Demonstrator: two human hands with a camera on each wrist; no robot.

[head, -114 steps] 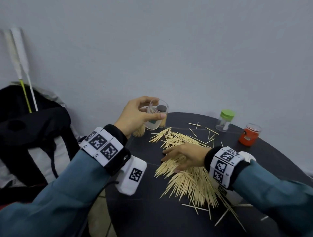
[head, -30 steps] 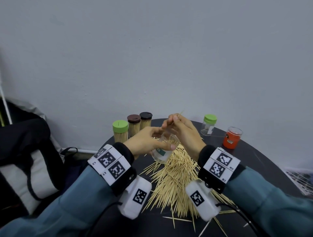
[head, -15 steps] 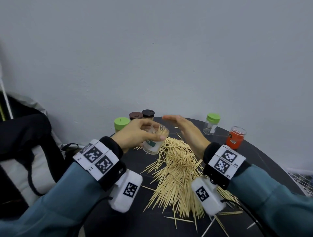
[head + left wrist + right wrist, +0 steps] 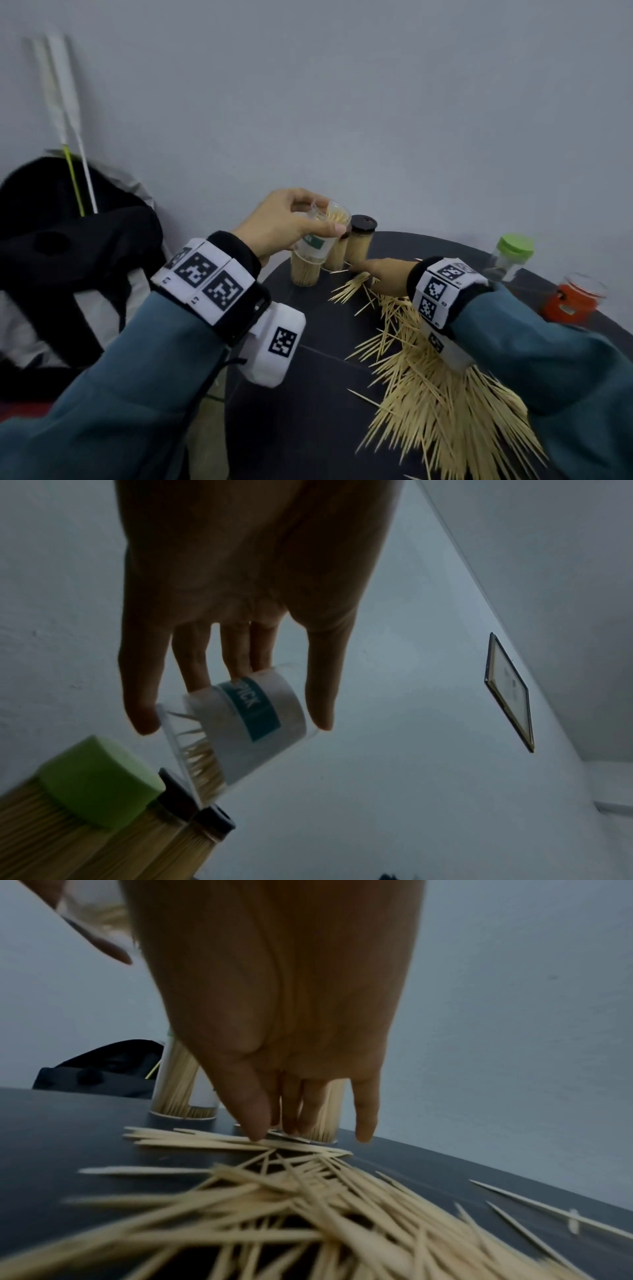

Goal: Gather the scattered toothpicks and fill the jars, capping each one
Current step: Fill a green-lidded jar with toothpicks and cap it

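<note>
Toothpicks (image 4: pixel 442 404) lie in a loose heap on the dark counter (image 4: pixel 301 421), fanning out from under my right forearm toward the counter's near edge, with a thinner fringe at the far end. My right hand (image 4: pixel 383 270) is down at that fringe, palm to the counter, fingers nearly straight; in the right wrist view the fingertips (image 4: pixel 255 1130) touch the topmost sticks and I see nothing pinched between them. The sticks under those fingertips lie mostly crosswise to the hand, so I judge a sideways rake would bundle them better than a straight pull.

My left hand (image 4: pixel 284 222) holds the clear open jar (image 4: pixel 317 236) in the air, up and to the left of the right hand, thumb on one side and fingers on the other, grip closed round its labelled wall. The jar is tilted, mouth toward the wall, and partly filled. It hangs just above the three filled capped jars (image 4: pixel 359 243) at the counter's back.

So the next bundle must travel up and leftward from the right hand, the nearer one to the heap, and the sticks must turn to point along the jar's axis before they enter. An empty green-capped jar (image 4: pixel 510 257) and an orange jar (image 4: pixel 575 298) wait to the right.
</note>
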